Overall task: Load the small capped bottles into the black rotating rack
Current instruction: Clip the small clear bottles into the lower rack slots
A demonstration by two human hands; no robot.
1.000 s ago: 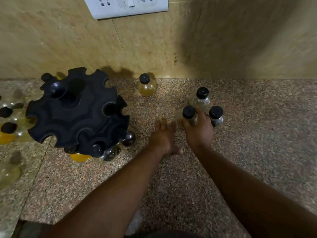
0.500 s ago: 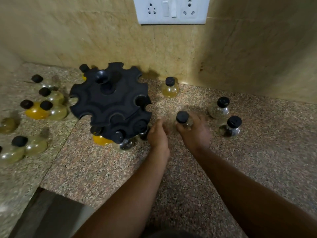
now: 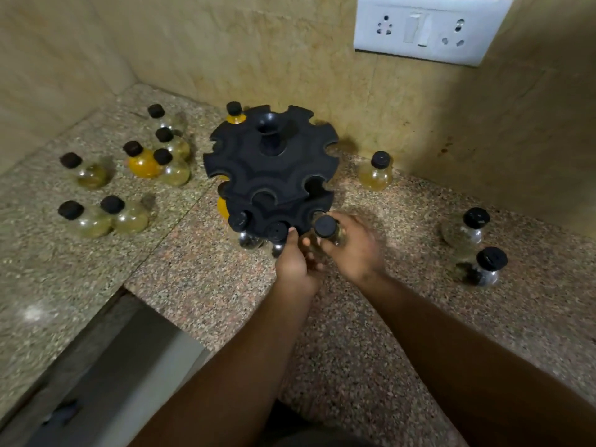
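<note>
A speckled granite surface [image 3: 200, 279] runs into a corner of beige tiled wall, with a white socket plate [image 3: 429, 30] high on the right. The black rotating rack [image 3: 271, 175] stands near the back wall; a few capped bottles already hang in its lower front notches, while the upper tier's notches look empty.

The right hand [image 3: 351, 250] is closed around a small black-capped bottle [image 3: 326, 228], held upright right at the rack's lower front edge, beside a loaded bottle's cap [image 3: 276, 230]. The left hand [image 3: 295, 262] sits against that same edge, fingertips touching the rack; whether its grip actually pinches anything I cannot tell.

The likely trouble lies in the seating. The hand is blurred, so it seems to be moving fast, and a neck that misses its notch would probably knock the neighbouring bottle loose or drop onto the stone. The rack turns freely by design, so a sideways push could spin the open notch away unless the left hand steadies it.

Loose bottles wait well apart: a cluster at the left [image 3: 145, 162], one by the wall [image 3: 375, 172], two at the right [image 3: 467, 229].
</note>
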